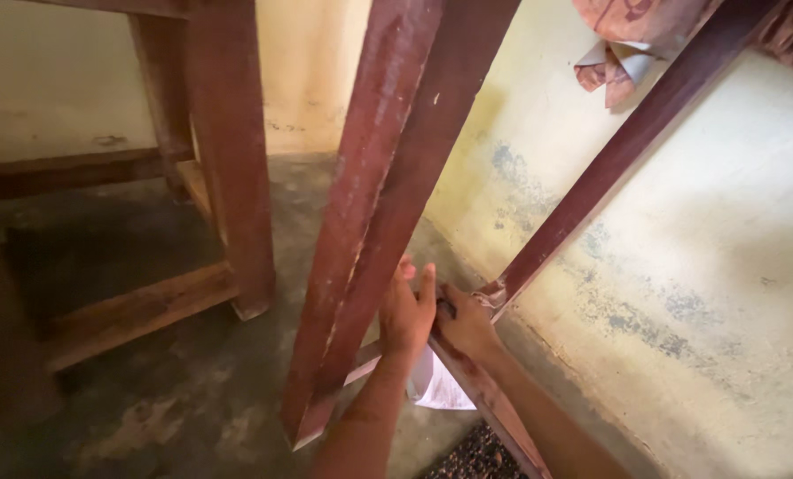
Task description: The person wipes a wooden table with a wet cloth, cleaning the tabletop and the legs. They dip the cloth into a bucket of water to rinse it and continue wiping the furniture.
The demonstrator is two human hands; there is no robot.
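My left hand (405, 310) rests flat against the near wooden table leg (388, 195), fingers pointing up, nothing in it. My right hand (466, 324) is closed around the low wooden crossbar (490, 404) where it meets the slanted back leg (609, 168). Below both hands, a white sheet of paper or cloth (436, 386) peeks out behind the crossbar; whether either hand touches it is hidden.
A second wooden table leg (237, 168) with low rails (135, 310) stands to the left on the grey concrete floor (192, 390). A stained yellowish wall (680, 284) runs along the right. Patterned cloth (627, 35) hangs down at the top right.
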